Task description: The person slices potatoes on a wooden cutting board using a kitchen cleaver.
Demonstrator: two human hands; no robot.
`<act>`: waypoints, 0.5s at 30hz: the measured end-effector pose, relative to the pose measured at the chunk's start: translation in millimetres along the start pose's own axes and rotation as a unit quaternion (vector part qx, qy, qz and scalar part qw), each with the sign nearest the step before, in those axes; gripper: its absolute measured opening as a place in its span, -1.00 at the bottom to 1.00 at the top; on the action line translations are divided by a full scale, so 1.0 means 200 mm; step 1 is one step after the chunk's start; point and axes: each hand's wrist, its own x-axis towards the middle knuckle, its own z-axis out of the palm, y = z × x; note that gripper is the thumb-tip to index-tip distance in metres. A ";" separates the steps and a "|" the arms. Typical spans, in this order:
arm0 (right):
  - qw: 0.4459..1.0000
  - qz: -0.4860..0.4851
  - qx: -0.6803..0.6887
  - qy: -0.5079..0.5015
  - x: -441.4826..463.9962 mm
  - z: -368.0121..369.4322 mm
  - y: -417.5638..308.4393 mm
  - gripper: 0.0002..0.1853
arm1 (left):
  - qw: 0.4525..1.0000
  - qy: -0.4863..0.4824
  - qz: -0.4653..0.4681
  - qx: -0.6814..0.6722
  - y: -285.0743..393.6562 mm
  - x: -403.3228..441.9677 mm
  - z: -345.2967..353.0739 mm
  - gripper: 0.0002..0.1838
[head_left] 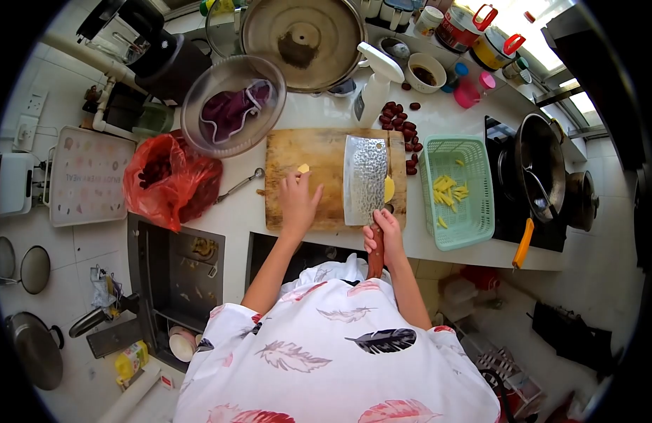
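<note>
My right hand (386, 233) is wrapped round the brown handle of a cleaver (364, 176). Its broad, dimpled blade lies over the right half of a wooden cutting board (322, 144). Close to the blade's right side sits a yellow piece of vegetable (389, 189), partly hidden by the cleaver. On the left of the board rests my left hand (297, 204), thumb apart from the fingers. A small yellow slice (304, 168) is at its fingertips; whether they grip it I cannot tell. Yellow strips (449, 192) lie in a green plastic basket (467, 236) right of the board.
Red dates (403, 127) and a white spray bottle (374, 88) stand behind the board. Leftward are a spoon (241, 185), a red plastic bag (172, 176), a clear bowl (192, 134) with purple cloth, and a sink (146, 282). A wok (541, 169) sits on the stove at right.
</note>
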 end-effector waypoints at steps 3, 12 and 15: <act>0.997 0.023 0.073 -0.029 -0.01 -0.02 0.00 -0.81 | 0.978 -0.093 -0.041 -0.181 0.00 0.00 0.00 -0.62; 0.975 0.054 0.190 -0.103 -0.01 -0.10 0.02 -0.81 | 0.400 -0.359 -0.266 -0.800 0.21 0.01 -0.06 -0.55; 0.986 0.038 0.148 -0.069 -0.02 -0.09 0.01 -0.78 | 0.481 -0.371 -0.221 -0.763 0.24 0.01 -0.10 -0.51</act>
